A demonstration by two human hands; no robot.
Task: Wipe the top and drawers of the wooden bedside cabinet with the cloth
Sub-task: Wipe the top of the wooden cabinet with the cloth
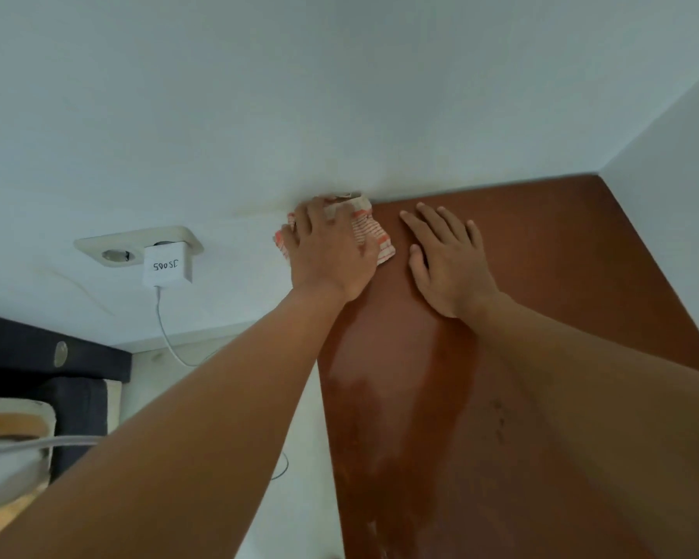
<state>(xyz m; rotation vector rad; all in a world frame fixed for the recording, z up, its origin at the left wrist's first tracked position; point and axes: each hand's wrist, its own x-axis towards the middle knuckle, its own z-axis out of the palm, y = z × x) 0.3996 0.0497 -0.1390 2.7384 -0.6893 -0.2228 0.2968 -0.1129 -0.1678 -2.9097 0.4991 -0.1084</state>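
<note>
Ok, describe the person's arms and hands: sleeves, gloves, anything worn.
The left hand and right hand are bare, with no gloves. The left forearm and right forearm are bare too, as far as the picture reaches: no sleeves, and no watch or bracelet at either wrist.

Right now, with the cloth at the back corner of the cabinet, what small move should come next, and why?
Probably slide the cloth right along the wall under the left hand; the damp sheen covers only the left strip of the cabinet top, and the right side looks dry.
</note>
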